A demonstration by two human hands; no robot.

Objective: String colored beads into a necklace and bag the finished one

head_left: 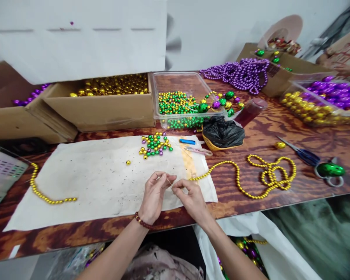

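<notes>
Over the front of a white cloth point(90, 175), my left hand point(155, 194) pinches a thin thread, its fingertips pressed together. Close on its right, my right hand point(191, 196) is closed in a pinch at the other end of that short stretch of thread. A string of gold beads point(238, 179) runs from behind my right hand across the cloth edge and coils on the wooden table. Another gold bead string point(35, 186) lies at the cloth's left. Loose green, gold and purple beads point(154, 146) sit beyond my hands, with one gold bead point(128, 163) apart.
A blue cutter point(187, 141) and small snips point(198, 151) lie on the cloth. Behind stand a cardboard box point(105, 112) of gold beads, a clear bin point(189, 116) and a basket with a black bag point(223, 134). Scissors point(306, 155) lie right; a perforated basket point(2, 175) stands left.
</notes>
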